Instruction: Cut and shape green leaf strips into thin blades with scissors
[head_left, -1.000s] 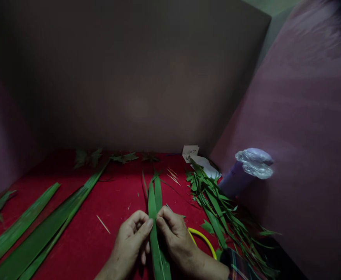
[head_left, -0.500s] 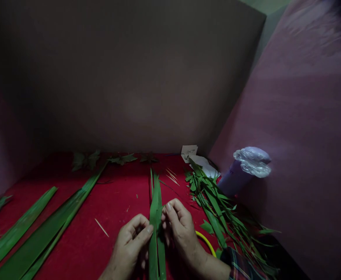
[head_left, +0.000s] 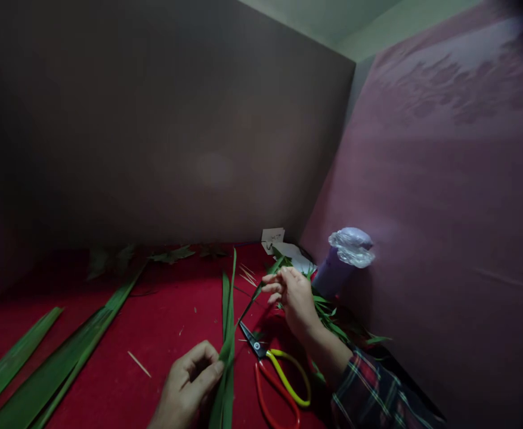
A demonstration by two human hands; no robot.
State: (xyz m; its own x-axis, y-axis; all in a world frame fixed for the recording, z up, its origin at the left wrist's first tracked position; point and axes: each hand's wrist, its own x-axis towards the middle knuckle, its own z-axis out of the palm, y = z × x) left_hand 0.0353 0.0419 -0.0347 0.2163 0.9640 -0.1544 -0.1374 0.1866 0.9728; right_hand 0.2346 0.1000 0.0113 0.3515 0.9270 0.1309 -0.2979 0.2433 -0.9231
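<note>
My left hand [head_left: 188, 384] pinches a long green leaf [head_left: 226, 333] near the lower middle of the red cloth, thumb and fingers closed on it. The leaf runs upward and away from me, split into narrow blades. My right hand [head_left: 293, 296] is farther out to the right, fingers closed on a thin green strip [head_left: 256, 295] that slants down toward the leaf. Between the hands, a pair of scissors [head_left: 275, 373] with one yellow and one red handle lies flat on the cloth.
Long green leaves [head_left: 59, 357] lie at the left of the red cloth [head_left: 163, 322]. A heap of leaf cuttings [head_left: 333, 313] sits at the right beside a purple, plastic-covered container [head_left: 339, 262]. Thin sticks [head_left: 139, 364] and paper scraps [head_left: 274, 237] lie about. Dark panels wall in the back and sides.
My right hand has left the leaf beside my left hand and moved up and to the right, drawing a thin strip away. The scissors have come into view. The camera has tilted up.
</note>
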